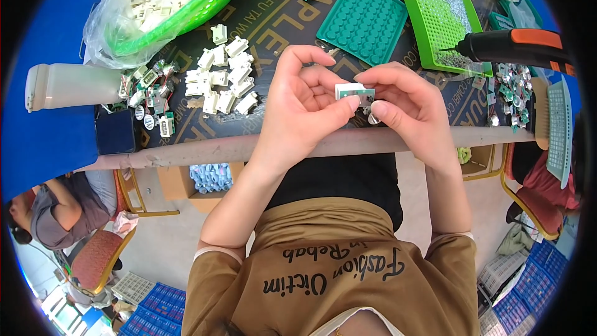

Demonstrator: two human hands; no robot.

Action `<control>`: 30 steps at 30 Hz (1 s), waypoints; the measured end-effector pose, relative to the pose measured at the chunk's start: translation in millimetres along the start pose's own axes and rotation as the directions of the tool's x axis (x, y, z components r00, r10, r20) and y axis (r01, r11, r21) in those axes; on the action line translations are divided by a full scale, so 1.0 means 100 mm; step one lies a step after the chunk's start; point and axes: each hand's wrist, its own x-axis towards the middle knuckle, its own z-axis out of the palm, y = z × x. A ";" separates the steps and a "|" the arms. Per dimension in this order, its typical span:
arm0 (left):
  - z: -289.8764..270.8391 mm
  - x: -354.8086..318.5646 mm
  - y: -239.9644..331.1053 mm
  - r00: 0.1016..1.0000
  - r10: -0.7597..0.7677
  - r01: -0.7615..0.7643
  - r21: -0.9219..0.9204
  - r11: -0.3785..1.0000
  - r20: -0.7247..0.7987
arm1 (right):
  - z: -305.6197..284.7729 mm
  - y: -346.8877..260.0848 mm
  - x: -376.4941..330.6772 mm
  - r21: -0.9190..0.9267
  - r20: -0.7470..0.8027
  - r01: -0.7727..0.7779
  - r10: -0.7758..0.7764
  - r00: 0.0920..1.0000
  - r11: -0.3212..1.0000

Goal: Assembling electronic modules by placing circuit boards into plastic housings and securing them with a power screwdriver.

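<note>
Above the near table edge, my left hand point(301, 109) and my right hand point(410, 102) meet around one small assembly. It is a white plastic housing point(341, 89) with a green circuit board point(367, 94) against its face. My left thumb presses on the board while the left fingers curl behind the housing. At the other end, my right thumb and fingers close round the board's edge. A small round silver part point(373, 118) hangs beside the right thumb. Loose white housings point(221, 79) lie in a pile left of my left hand.
A green basket point(214, 9) full of white housings stands far left. Beyond my hands are a teal dimpled tray point(364, 22) and a green tray point(429, 43) of small metal pieces. A black-and-orange power screwdriver point(516, 45) juts in from the right. Wired circuit boards point(513, 96) lie below it.
</note>
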 end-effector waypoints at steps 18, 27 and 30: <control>-0.03 -0.01 -0.04 1.000 0.009 -0.008 0.037 0.999 -0.014 | 0.04 0.06 -0.01 0.065 0.008 -0.018 0.017 1.000 0.998; -0.02 -0.01 -0.03 1.000 0.002 -0.001 0.034 0.999 -0.025 | 0.03 0.07 0.00 0.085 0.007 0.006 -0.006 1.000 0.996; -0.03 -0.01 -0.04 1.000 -0.007 0.007 0.023 1.000 -0.019 | 0.04 0.06 0.00 0.102 0.010 -0.033 0.032 0.999 0.994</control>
